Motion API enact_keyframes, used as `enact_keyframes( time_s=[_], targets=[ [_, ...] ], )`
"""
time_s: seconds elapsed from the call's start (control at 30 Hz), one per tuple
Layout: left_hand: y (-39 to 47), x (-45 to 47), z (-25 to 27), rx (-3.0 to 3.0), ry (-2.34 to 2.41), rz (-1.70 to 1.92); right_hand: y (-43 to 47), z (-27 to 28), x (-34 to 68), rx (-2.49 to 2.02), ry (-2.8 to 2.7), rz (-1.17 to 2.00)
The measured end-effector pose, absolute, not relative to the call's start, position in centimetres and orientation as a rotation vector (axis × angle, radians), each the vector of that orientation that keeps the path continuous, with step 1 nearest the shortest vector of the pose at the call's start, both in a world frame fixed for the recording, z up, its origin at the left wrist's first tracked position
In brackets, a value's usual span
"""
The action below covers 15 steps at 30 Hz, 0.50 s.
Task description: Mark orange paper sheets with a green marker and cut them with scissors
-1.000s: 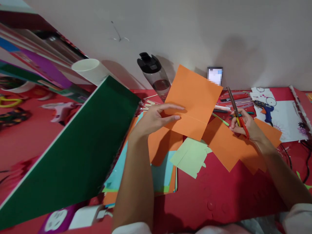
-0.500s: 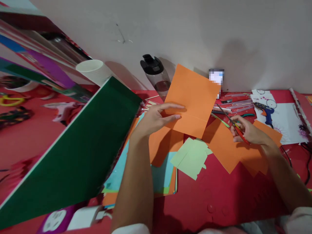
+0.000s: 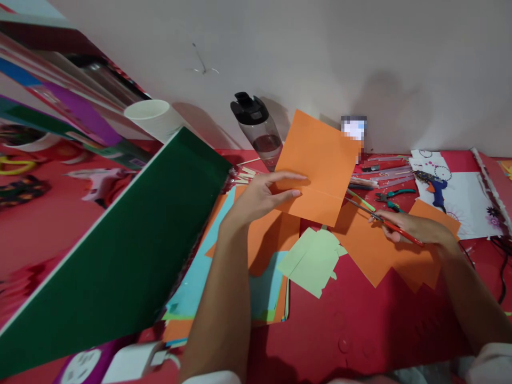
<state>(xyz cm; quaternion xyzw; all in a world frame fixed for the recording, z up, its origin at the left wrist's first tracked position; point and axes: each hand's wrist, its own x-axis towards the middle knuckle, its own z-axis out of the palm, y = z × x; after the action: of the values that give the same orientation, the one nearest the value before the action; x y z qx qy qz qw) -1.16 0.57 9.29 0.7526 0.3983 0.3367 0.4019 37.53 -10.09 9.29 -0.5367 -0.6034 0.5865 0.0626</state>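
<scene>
My left hand (image 3: 266, 197) pinches the left edge of an orange sheet of paper (image 3: 320, 160), thumb and fingers reaching onto its face. A faint crease runs across the sheet's lower part. In my right hand (image 3: 408, 228) is a pair of red-handled scissors (image 3: 394, 226), its blades pointing left with the tips at the sheet's right edge, near the crease. Whether the blades have entered the paper I cannot tell. Under the raised sheet lie torn-edged pale green paper pieces (image 3: 314, 258), and more orange paper (image 3: 368, 250) lies beneath my right hand.
A dark green board (image 3: 120, 256) leans at the left, beside a stack of coloured paper (image 3: 264, 288). Behind stand a water bottle (image 3: 256, 125) and a white cup (image 3: 150, 117). Green-handled pliers (image 3: 394, 196) and a blue glue gun (image 3: 438, 189) lie at the right.
The scissors have swung flatter and moved down-left, bringing their tips to the orange sheet's right edge. The sheet stays in my left hand, shifted slightly.
</scene>
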Motion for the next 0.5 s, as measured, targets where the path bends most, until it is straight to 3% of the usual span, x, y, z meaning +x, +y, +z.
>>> enact_keyframes(
  time_s=[0.5],
  targets=[
    [0.5,-0.7,9.2,1.961,0.945,0.754,-10.1,9.4,36.8,-1.586,-2.07,1.659]
  ],
)
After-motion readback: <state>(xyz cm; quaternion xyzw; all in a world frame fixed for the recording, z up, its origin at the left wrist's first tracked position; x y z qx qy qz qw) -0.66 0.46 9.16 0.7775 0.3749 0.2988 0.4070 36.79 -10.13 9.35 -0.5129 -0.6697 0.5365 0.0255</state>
